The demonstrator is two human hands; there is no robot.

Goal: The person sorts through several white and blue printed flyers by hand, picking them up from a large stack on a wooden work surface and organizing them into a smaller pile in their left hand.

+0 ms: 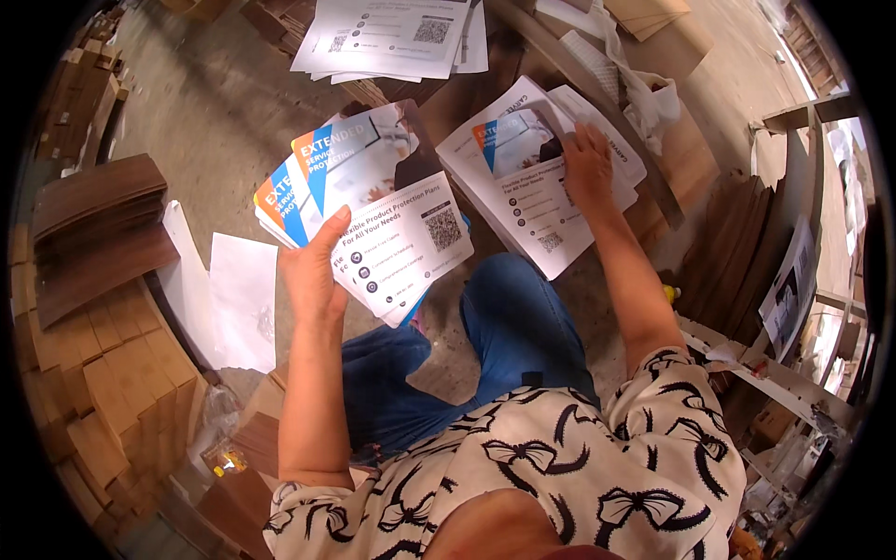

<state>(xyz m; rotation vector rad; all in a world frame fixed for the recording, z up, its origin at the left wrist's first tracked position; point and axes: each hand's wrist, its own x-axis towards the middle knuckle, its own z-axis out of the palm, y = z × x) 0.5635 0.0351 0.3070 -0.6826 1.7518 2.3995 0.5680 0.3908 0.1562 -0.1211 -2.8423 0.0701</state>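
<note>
My left hand (315, 266) is closed on a fanned stack of printed leaflets (373, 168), its thumb on top near the left edge. These leaflets have an orange and blue corner, a photo, and a white lower half with icons and a square code. To the right lies a second pile of the same kind of leaflets (523, 191), with white printed sheets around it. My right hand (588, 168) rests on that pile's right edge, fingers pointing away from me; whether it pinches a leaflet cannot be made out.
More white printed sheets (383, 37) lie in a pile at the far side. Brown cardboard sheets (98, 233) and many small cartons (117, 373) are stacked at the left. A white sheet (243, 299) lies nearby. Crumpled white plastic (653, 107) hangs beyond my right hand. Metal shelving (793, 392) stands right.
</note>
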